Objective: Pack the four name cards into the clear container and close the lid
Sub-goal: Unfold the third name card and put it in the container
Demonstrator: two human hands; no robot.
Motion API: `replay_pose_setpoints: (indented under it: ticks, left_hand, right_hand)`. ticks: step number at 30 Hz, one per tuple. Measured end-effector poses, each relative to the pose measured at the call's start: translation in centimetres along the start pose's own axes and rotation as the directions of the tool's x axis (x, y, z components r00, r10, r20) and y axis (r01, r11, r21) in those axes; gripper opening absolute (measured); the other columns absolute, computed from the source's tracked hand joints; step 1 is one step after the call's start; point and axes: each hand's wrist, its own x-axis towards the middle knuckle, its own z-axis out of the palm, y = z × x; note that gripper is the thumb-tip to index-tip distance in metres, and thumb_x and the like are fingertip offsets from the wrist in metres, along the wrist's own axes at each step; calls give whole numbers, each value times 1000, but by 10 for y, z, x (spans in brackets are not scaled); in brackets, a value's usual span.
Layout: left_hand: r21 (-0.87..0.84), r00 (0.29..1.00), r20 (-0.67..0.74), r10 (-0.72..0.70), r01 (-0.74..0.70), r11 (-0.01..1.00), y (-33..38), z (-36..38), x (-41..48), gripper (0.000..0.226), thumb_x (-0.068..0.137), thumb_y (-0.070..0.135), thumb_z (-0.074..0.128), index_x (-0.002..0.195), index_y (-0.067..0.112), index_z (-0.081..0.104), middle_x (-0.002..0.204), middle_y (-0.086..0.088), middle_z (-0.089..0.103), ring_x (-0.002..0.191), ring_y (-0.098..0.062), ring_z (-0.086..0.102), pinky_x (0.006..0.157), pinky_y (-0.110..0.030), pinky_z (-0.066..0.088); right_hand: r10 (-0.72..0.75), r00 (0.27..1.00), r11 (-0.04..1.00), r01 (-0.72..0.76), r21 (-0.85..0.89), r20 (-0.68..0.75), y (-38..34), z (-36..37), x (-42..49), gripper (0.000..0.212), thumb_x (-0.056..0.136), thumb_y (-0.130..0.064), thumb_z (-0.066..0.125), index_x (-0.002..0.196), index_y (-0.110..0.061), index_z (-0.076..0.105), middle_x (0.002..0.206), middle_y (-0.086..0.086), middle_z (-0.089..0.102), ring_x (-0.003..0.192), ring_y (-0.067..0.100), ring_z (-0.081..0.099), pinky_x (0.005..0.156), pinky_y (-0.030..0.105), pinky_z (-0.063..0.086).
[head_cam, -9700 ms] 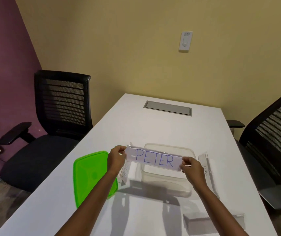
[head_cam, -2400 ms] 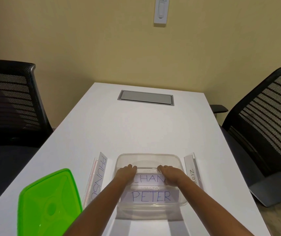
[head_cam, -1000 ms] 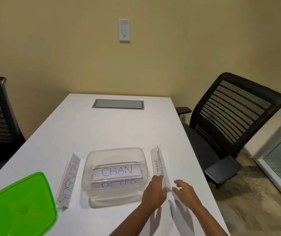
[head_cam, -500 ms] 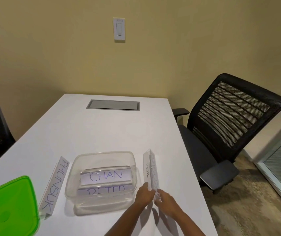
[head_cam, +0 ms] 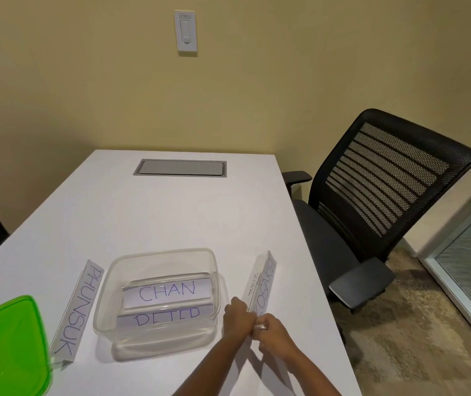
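- Left hand (head_cam: 238,317) and right hand (head_cam: 271,332) are both pinching the near end of the third card (head_cam: 261,284), standing just right of the box (head_cam: 157,295).
- CHAN (head_cam: 167,291) and PETER (head_cam: 167,320) are already sitting inside.
- Next: lifting and turning it to fit; PHUNSUK (head_cam: 78,307) and lid (head_cam: 5,347) are waiting on the left.
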Motion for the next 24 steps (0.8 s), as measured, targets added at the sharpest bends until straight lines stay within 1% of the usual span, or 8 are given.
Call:
replay_pose_setpoints:
  ticks: [5, 10, 13, 16, 18, 20, 22, 24]
  left_hand:
    - [-42, 996, 29, -83, 85, 996, -3, -3, 7, 50, 80, 18, 64, 125, 2, 49, 128, -16, 56, 118, -30, 55, 96, -33, 48]
    - [-162, 975, 157, -156, 181, 970, -8, -6, 8, 60, 72, 17, 73, 125, -3, 56, 129, -21, 59, 114, -33, 60, 98, -40, 53]
    - [-180, 965, 205, -165, 203, 963, -11, -4, 1, 67, 66, 23, 73, 127, 0, 55, 129, -18, 58, 114, -32, 60, 96, -37, 54]
    - [-292, 966, 245, -84, 156, 943, -8, -3, -7, 73, 53, 26, 65, 119, -3, 59, 118, -20, 66, 105, -33, 66, 79, -31, 53]
    - [-325, 966, 259, -25, 111, 939, -1, -6, -17, 62, 53, 26, 60, 108, -3, 63, 95, -15, 71, 77, -25, 67, 59, -22, 48]
    - [-321, 958, 284, 30, 65, 945, 5, -10, -23, 42, 59, 27, 60, 93, 4, 63, 70, -5, 61, 55, -14, 52, 46, -16, 39]
    - [-292, 948, 312, 61, 35, 956, 12, -15, -26, 20, 72, 27, 62, 80, 8, 60, 63, -1, 53, 50, -11, 47, 46, -17, 36]
    - [-264, 930, 358, 88, 11, 964, 17, -24, -29, 18, 76, 27, 61, 74, 9, 56, 64, -2, 50, 49, -11, 46, 45, -17, 35]
  right_hand:
    - [68, 997, 970, -61, 237, -22, 7, -1, -4, 14, 83, 3, 55, 86, -10, 52, 89, 8, 53, 74, 21, 47, 53, 23, 36]
    - [152, 988, 931, -140, 336, -9, 13, -7, -6, 23, 79, 6, 50, 89, -14, 54, 81, 7, 61, 65, 20, 56, 51, 21, 42]
    - [191, 982, 920, -181, 348, 5, 16, -9, -9, 25, 77, 7, 49, 90, -15, 53, 67, 6, 57, 51, 12, 49, 45, 18, 39]
    - [198, 980, 922, -192, 336, 16, 17, -14, -15, 22, 81, 2, 49, 93, -16, 53, 57, 6, 52, 45, 12, 41, 46, 18, 35]
    - [168, 986, 941, -158, 300, -7, 14, -19, -18, 22, 82, 1, 49, 95, -17, 53, 66, 8, 58, 55, 16, 50, 56, 23, 40]
    - [137, 989, 948, -113, 299, -61, 8, -27, -20, 22, 86, 1, 48, 100, -17, 52, 89, 16, 65, 77, 25, 58, 69, 32, 47]
    - [99, 985, 946, -49, 321, -140, 2, -36, -21, 22, 90, -1, 48, 107, -14, 50, 106, 23, 65, 90, 33, 61, 73, 38, 52]
    - [59, 973, 937, 22, 348, -221, -5, -47, -22, 27, 91, -2, 48, 117, -9, 46, 93, 20, 63, 81, 30, 61, 67, 37, 53]
